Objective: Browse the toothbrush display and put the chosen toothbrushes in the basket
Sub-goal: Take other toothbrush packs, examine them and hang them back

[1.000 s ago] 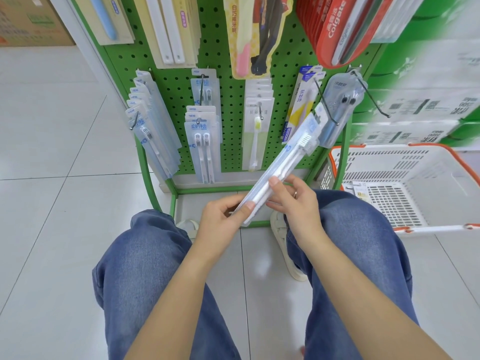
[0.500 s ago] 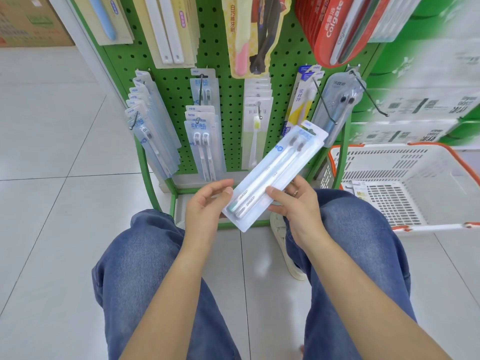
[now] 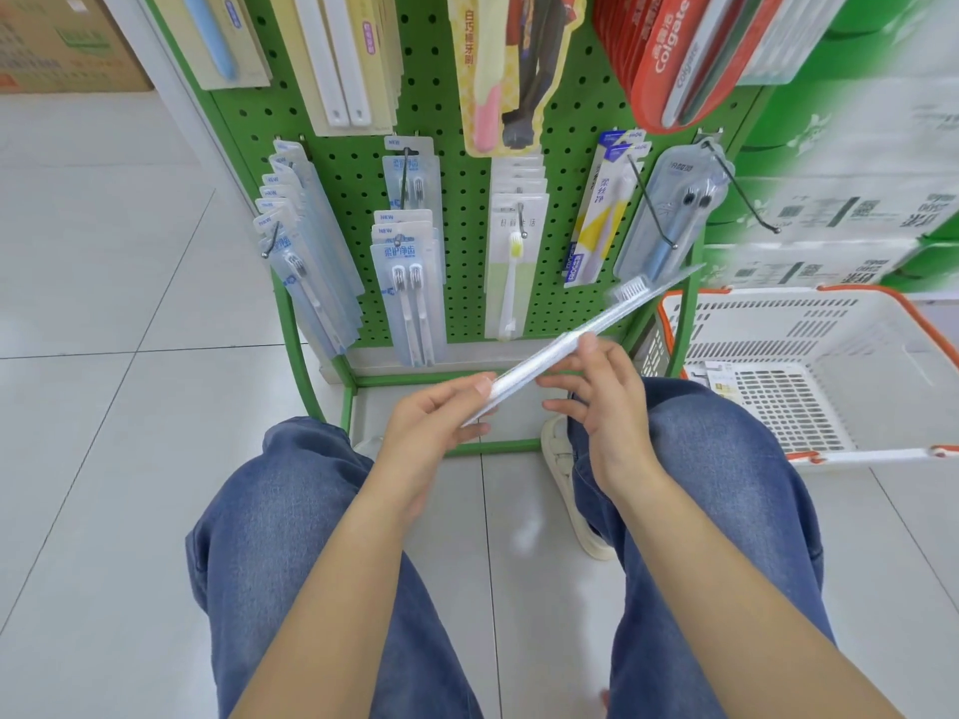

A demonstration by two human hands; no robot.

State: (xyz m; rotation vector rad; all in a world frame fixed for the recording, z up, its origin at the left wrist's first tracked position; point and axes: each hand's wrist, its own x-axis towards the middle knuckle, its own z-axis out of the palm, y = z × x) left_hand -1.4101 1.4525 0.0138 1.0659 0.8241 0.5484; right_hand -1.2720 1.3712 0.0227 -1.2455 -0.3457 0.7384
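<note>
A clear blister pack of white toothbrushes (image 3: 597, 326) is turned edge-on in front of the green pegboard display (image 3: 467, 199), its bristle end pointing up to the right. My left hand (image 3: 436, 428) pinches the pack's lower end between thumb and fingers. My right hand (image 3: 597, 391) holds its middle, thumb on top and fingers spread below. The white basket with an orange rim (image 3: 877, 313) stands on the floor to the right, beside my right knee; a small carded item lies on its bottom.
Several rows of packaged toothbrushes hang on the pegboard hooks, among them a twin pack (image 3: 410, 298) and red Colgate packs (image 3: 669, 49). Bare hooks (image 3: 747, 194) jut out at the right. Green and white boxes (image 3: 856, 210) are stacked behind the basket. A cardboard carton (image 3: 62, 44) sits far left.
The pack has been rotated in both hands, from edge-on to face-up half a second ago and now back to edge-on. My hands stayed in front of my knees.
</note>
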